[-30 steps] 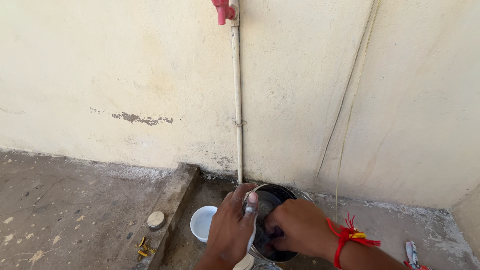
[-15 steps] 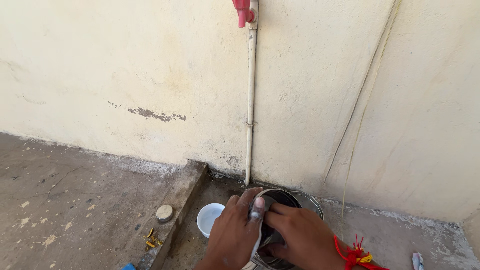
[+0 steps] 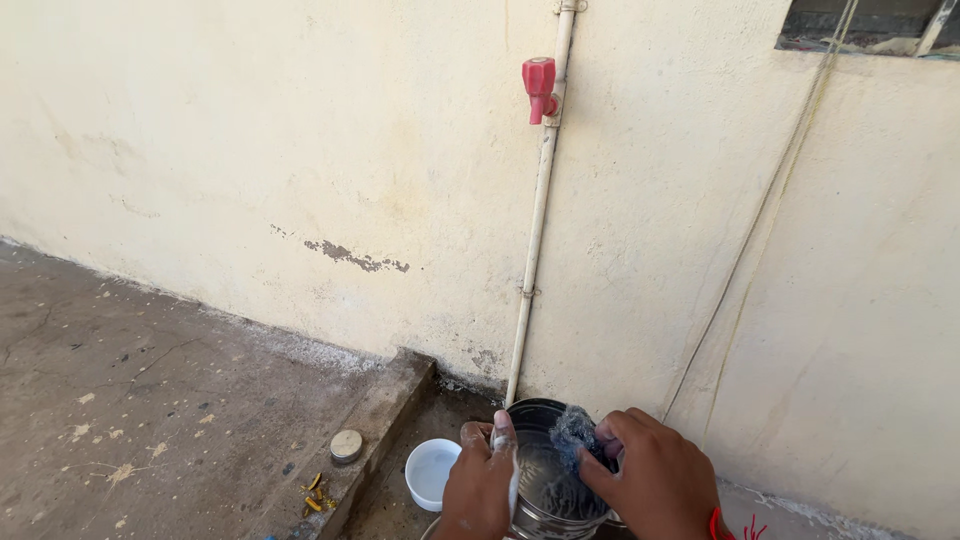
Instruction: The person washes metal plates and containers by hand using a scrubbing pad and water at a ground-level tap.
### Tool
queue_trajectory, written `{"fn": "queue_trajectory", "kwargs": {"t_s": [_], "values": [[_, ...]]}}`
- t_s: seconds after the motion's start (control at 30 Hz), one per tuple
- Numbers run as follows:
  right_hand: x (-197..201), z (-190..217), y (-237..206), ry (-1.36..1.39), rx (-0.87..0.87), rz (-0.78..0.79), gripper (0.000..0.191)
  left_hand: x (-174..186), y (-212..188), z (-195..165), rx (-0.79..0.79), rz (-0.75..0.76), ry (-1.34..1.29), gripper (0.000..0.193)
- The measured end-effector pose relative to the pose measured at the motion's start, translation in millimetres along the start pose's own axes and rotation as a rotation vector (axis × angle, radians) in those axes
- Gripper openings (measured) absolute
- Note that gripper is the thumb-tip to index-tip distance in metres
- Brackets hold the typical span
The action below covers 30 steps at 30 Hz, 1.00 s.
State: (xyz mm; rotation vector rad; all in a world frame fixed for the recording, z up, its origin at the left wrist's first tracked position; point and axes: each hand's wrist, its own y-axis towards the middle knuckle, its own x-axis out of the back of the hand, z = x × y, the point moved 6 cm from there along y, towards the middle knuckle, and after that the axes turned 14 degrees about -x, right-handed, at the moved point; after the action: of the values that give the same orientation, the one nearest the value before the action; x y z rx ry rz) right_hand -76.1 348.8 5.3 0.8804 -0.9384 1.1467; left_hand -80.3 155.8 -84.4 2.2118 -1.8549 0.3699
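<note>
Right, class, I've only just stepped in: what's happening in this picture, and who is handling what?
A person is scrubbing a steel pot on the ground by a wall. The left hand grips the pot's rim, while the right hand presses a steel-wool scrubber against its inside. A small white bowl sits beside the pot, and a red tap on a white pipe is fixed to the wall above.

The view has tilted up: the red tap [image 3: 539, 88] now sits well above the hands, where before it was cut off at the top edge. The right hand [image 3: 650, 483], which earlier reached down into the steel pot [image 3: 548, 480], has lifted to its rim and now pinches a grey scouring pad [image 3: 573, 432] in plain sight. The left hand [image 3: 480, 488] has shifted along the near rim. The small round lid [image 3: 346, 445] now lies further to the left of the hands.
</note>
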Motion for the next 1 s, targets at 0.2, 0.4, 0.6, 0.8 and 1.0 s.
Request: {"fn": "queue_trajectory", "kwargs": {"t_s": [0.2,0.4,0.6,0.8,1.0], "values": [[-19,20,1,-0.129,0.35,-0.097,0.03,-21,-19,-34,-0.364,0.086,0.066,0.052],[-21,21,10,-0.07,0.45,0.058,0.029,-14,12,20,-0.249,0.122,0.222,0.051],[-14,7,34,-0.11,0.374,0.144,0.031,4,59,131,-0.044,0.26,0.634,0.062],[-16,-2,53,-0.136,0.288,0.252,0.034,-6,99,252,0.231,0.234,0.739,0.053],[-26,-15,74,-0.143,0.212,0.309,0.034,-46,114,347,0.425,-0.022,0.512,0.051]]}}
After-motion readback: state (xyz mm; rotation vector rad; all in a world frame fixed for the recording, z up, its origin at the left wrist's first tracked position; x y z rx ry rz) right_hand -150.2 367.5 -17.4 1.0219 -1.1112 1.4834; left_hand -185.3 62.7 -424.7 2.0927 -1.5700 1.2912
